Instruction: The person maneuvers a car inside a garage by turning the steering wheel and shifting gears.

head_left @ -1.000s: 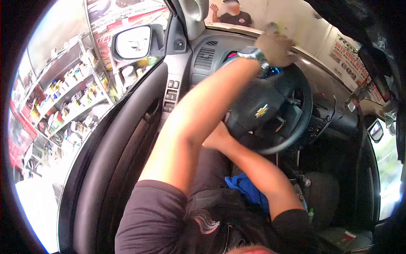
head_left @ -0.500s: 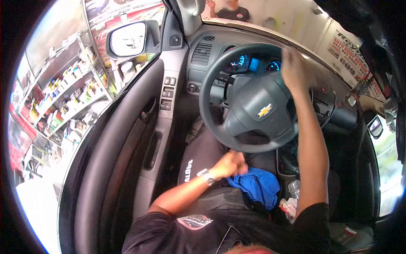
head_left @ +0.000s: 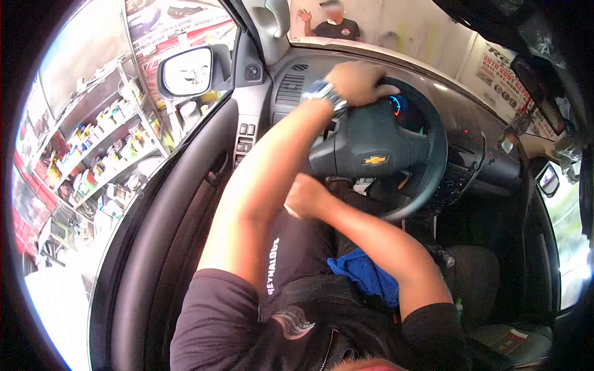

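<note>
My left hand, with a silver watch on its wrist, lies over the top of the black steering wheel, fingers curled around the rim. My right hand is closed at the wheel's lower left side, above my left thigh; whether it touches the rim cannot be made out. The wheel's hub shows a gold emblem. Part of a lit instrument gauge appears beyond my left fingers. A blue cloth lies on my lap, partly under my right forearm.
The door with its side mirror is at the left. Outside stand shelves of containers. A person with a raised hand stands beyond the windshield. The centre console is to the right.
My left hand has risen from my lap to the wheel's top. My right hand has left the upper right rim and moved down and left. The wheel has rotated.
</note>
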`<state>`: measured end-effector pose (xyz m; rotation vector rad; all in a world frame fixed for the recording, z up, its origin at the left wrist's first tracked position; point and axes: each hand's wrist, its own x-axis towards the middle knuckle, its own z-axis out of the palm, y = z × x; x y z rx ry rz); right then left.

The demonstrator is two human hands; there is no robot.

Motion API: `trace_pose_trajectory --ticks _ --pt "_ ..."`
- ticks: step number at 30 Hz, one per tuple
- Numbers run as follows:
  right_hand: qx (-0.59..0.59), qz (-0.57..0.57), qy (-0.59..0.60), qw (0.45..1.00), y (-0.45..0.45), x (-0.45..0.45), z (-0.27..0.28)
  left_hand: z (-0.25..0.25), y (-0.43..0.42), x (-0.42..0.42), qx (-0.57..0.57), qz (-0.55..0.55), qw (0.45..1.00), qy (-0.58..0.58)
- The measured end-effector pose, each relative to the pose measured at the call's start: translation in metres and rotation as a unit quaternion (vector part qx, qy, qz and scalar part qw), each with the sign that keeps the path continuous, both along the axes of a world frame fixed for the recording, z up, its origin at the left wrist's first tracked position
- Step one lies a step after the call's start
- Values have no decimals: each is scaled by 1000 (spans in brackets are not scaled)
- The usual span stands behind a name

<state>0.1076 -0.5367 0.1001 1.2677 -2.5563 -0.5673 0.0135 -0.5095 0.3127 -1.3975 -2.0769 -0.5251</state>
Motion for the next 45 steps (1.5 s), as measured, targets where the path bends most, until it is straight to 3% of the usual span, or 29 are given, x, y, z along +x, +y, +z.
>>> trace_pose_trajectory --ticks 2,3,6,11,13,15,16,17,18,19,20,21,23,25,27,31,35,38,41,45 --pt "105 0 -46 993 12 33 -17 -21 -39 13 69 94 993 -21" --pt "55 17 -20 998 31 37 -48 -31 -53 22 106 135 984 -40" --pt "-29 71 54 996 81 88 -32 -75 -80 43 258 171 944 -114" --pt "-98 -166 87 977 162 136 -39 -161 -99 76 442 149 861 -202" --pt "-182 -233 164 941 198 142 -17 -210 -92 87 476 197 835 -194" --pt "-263 -313 259 875 216 143 21 -243 -88 111 514 159 766 -352" --pt "-315 -335 301 836 227 134 37 -259 -88 121 505 138 762 -380" --pt "-387 -334 331 793 229 122 60 -270 -88 130 498 124 758 -404" --pt "-465 -296 355 755 232 107 81 -256 -85 151 505 110 696 -499" --pt "-521 -356 320 707 225 102 106 -242 -82 170 506 98 625 -587" --pt "-560 -353 328 674 230 86 123 -258 -81 170 499 87 635 -583" --pt "-560 -409 291 659 232 79 138 -263 -80 176 496 68 613 -611" --pt "-539 -350 345 684 226 72 161 -267 -74 186 483 23 567 -667" --pt "-517 -369 319 704 220 66 179 -265 -81 178 438 2 577 -690" --pt "-495 -336 332 729 222 55 183 -252 -88 159 512 -89 570 -637" --pt "-460 -304 338 762 218 46 196 -159 -98 125 523 -11 731 -438" --pt "-437 -271 342 786 219 38 202 -97 -101 57 359 76 886 -285" --pt "-435 -237 382 780 225 33 198 -72 -86 34 331 10 865 -377" --pt "-428 -273 354 785 226 36 200 -78 -89 26 317 17 871 -374" --pt "-449 -214 332 802 223 33 205 -83 -88 50 362 62 859 -358"
